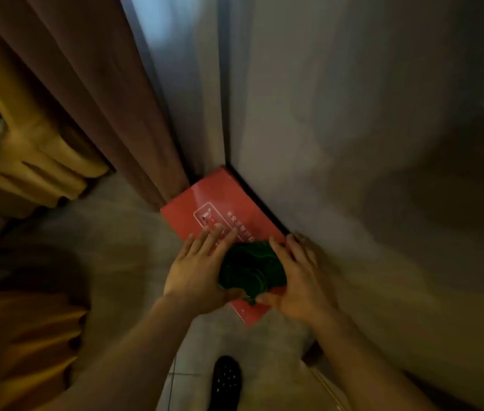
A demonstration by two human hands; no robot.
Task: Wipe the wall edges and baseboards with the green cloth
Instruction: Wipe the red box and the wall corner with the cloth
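left hand (196, 268): I saw it palm down on the red box (223, 209), fingers straight and spread, tips reaching toward the white print; its thumb sat at the near edge of the green cloth (251, 271)
right hand (300, 280): I saw it palm down on the other side of the cloth, fingers extended along the dark baseboard (260, 200) line; thumb tip met the cloth at its near edge
hands, state: 2 hands close together, flanking the cloth; I could not tell whether the thumbs pinched it or only touched it
green cloth: bunched in a dark green wad, it lay on top of the red box between my 2 hands, near the box's near end
red box: flat, it lay on the floor (122, 232) with 1 long side against the baseboard, far corner tucked into the wall corner beside the curtain (110, 99)
wall (353, 129): grey, on my right, met the floor at the dark baseboard strip
curtain: brown, hung in folds to the floor on the left of the corner
furniture (36, 161): yellowish, stepped wood piece at far left, blurred
shoe (226, 381): 1 dark perforated shoe on the tiled floor below the hands
image quality: dim and motion-blurred, the box print was unreadable to me
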